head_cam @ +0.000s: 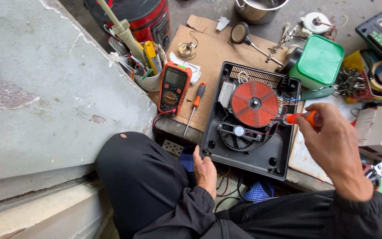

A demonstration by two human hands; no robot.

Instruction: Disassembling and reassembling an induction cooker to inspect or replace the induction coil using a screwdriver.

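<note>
The induction cooker base (248,121) lies open on a sheet of cardboard (208,48) on the bench, its top cover already off, so the red coil (254,104) and the black fan (238,132) beneath it are bare; coil, fan and wiring all sit in place, so judging by that the stripping-down looks only partly done. The right hand (332,141) has its fingers closed around an orange-handled screwdriver (303,117), whose tip points at the coil's right edge. The left hand (205,170) rests at the housing's near left corner, fingers loosely curled and pinching nothing. Room is tight: a multimeter (173,86) and a second screwdriver (194,108) lie just left of the housing, a green tub (320,59) and a heap of screws (349,82) crowd the right, and the bench's near edge runs directly under the housing.
</note>
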